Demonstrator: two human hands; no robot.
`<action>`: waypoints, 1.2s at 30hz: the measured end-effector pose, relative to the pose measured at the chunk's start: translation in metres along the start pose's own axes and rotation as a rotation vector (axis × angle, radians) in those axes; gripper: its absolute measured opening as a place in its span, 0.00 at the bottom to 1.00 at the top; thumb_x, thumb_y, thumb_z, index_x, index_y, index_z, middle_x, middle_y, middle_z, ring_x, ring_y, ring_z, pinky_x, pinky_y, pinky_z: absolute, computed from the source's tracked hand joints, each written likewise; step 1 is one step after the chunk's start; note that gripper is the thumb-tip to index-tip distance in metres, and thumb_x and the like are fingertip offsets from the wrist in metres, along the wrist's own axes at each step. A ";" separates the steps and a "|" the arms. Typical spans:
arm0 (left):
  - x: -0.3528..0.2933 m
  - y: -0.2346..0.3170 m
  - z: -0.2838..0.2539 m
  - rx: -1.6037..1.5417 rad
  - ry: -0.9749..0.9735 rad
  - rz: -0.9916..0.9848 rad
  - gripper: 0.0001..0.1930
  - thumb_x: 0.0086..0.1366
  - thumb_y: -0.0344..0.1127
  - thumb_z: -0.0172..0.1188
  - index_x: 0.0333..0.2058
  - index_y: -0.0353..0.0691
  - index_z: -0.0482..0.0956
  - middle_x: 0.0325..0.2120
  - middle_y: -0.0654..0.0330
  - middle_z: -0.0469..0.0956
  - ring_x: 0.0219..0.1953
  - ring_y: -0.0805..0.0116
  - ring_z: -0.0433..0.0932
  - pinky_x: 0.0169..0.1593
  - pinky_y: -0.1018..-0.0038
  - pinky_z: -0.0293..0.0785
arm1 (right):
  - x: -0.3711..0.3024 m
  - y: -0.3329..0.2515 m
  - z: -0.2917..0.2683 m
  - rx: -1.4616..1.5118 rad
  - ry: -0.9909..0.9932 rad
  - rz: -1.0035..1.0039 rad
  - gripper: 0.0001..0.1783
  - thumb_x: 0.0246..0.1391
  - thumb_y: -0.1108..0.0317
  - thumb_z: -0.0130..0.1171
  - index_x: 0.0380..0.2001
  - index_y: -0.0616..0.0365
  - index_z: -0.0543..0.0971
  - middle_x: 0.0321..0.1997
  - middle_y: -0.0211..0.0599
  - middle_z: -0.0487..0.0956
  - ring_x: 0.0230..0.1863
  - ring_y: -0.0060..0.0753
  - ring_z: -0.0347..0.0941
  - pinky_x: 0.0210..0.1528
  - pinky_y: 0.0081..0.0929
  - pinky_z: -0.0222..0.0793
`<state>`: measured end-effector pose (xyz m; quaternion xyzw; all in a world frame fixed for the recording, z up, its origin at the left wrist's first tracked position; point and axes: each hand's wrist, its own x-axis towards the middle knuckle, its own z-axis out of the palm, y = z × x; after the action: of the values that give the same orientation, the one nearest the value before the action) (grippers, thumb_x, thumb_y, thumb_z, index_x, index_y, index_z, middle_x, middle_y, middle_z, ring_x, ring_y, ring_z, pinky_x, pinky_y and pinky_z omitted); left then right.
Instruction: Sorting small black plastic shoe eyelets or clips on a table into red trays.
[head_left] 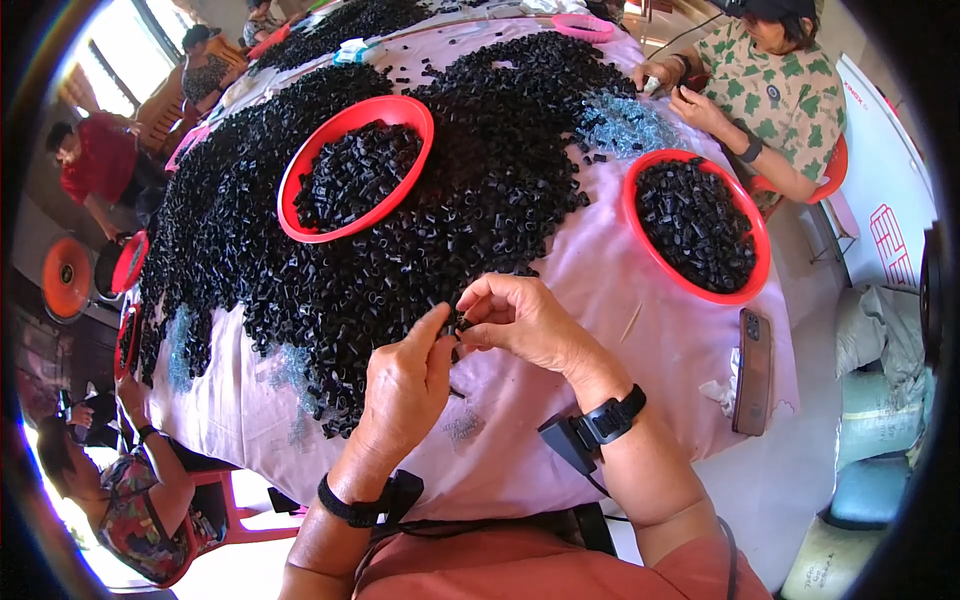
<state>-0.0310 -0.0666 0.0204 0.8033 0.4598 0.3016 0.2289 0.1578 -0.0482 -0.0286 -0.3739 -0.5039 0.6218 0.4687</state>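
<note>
Pinching at least one small black piece point(461, 323) above the near edge of one black heap point(480, 190), with left hand point(405, 388) and right hand point(525, 322) together at the fingertips; cannot tell exactly how many; facing two filled red basins point(312, 234), one on the heap, one at right; near one phone point(752, 375) and one thin stick point(630, 323).

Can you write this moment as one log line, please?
right hand: pinching small black piece | left hand: fingertips close by | black pile: on pink cloth | phone: at right
</note>
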 end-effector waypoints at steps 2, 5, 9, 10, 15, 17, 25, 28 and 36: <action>0.000 0.003 -0.002 -0.014 -0.001 -0.093 0.12 0.67 0.25 0.57 0.48 0.33 0.80 0.25 0.44 0.82 0.26 0.52 0.85 0.29 0.67 0.78 | 0.000 -0.001 0.000 0.047 0.012 0.033 0.16 0.53 0.79 0.69 0.44 0.61 0.76 0.34 0.32 0.82 0.36 0.23 0.82 0.40 0.22 0.80; 0.000 0.000 0.002 -0.049 0.030 0.061 0.14 0.67 0.25 0.58 0.51 0.34 0.81 0.19 0.51 0.79 0.19 0.70 0.79 0.26 0.73 0.73 | -0.001 -0.001 -0.002 0.033 -0.014 -0.004 0.17 0.53 0.78 0.69 0.45 0.61 0.75 0.35 0.33 0.82 0.36 0.25 0.82 0.40 0.24 0.81; 0.000 -0.001 0.002 -0.021 0.012 0.039 0.15 0.67 0.25 0.58 0.51 0.34 0.80 0.19 0.51 0.80 0.20 0.71 0.80 0.26 0.73 0.74 | 0.001 0.000 0.000 0.055 0.011 -0.017 0.15 0.52 0.82 0.66 0.43 0.64 0.75 0.33 0.36 0.83 0.34 0.24 0.82 0.38 0.23 0.81; 0.000 0.000 0.002 -0.029 -0.003 0.013 0.14 0.66 0.25 0.58 0.50 0.33 0.80 0.23 0.48 0.81 0.23 0.62 0.82 0.27 0.70 0.76 | 0.001 0.000 0.000 0.066 0.019 -0.014 0.15 0.52 0.82 0.66 0.43 0.64 0.75 0.33 0.36 0.83 0.34 0.24 0.82 0.38 0.23 0.81; -0.004 0.000 0.009 -0.081 0.006 -0.012 0.14 0.66 0.25 0.58 0.51 0.32 0.79 0.25 0.45 0.82 0.25 0.53 0.84 0.27 0.66 0.77 | 0.001 0.001 0.001 0.069 0.038 -0.026 0.14 0.53 0.82 0.66 0.42 0.63 0.76 0.34 0.36 0.83 0.34 0.23 0.82 0.39 0.23 0.81; -0.005 0.000 0.011 -0.014 0.002 0.027 0.16 0.66 0.26 0.59 0.52 0.32 0.78 0.24 0.44 0.81 0.24 0.51 0.84 0.27 0.66 0.77 | 0.001 0.001 -0.001 0.033 0.051 -0.034 0.13 0.53 0.82 0.66 0.42 0.63 0.77 0.35 0.36 0.84 0.35 0.22 0.82 0.39 0.22 0.81; -0.011 -0.006 0.018 -0.113 -0.092 0.004 0.07 0.64 0.27 0.61 0.40 0.34 0.79 0.25 0.45 0.80 0.26 0.48 0.82 0.30 0.62 0.77 | 0.003 -0.002 -0.007 -0.017 0.254 -0.100 0.09 0.55 0.79 0.66 0.39 0.64 0.81 0.36 0.33 0.84 0.36 0.21 0.82 0.40 0.20 0.80; -0.017 -0.007 0.024 -0.086 -0.193 0.167 0.04 0.63 0.29 0.62 0.32 0.35 0.80 0.27 0.48 0.79 0.29 0.47 0.81 0.33 0.60 0.77 | 0.003 0.000 -0.009 0.001 0.345 -0.145 0.08 0.56 0.79 0.65 0.40 0.64 0.82 0.35 0.34 0.84 0.36 0.22 0.82 0.39 0.19 0.80; 0.016 -0.018 0.007 0.043 -0.033 0.124 0.04 0.61 0.24 0.60 0.34 0.34 0.82 0.28 0.50 0.78 0.30 0.48 0.80 0.34 0.61 0.77 | 0.007 0.007 -0.011 0.119 0.489 -0.129 0.10 0.58 0.78 0.64 0.44 0.62 0.81 0.37 0.34 0.83 0.36 0.25 0.83 0.38 0.20 0.80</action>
<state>-0.0304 -0.0452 0.0079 0.8398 0.4117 0.2918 0.2002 0.1643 -0.0385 -0.0381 -0.4520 -0.3608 0.5104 0.6364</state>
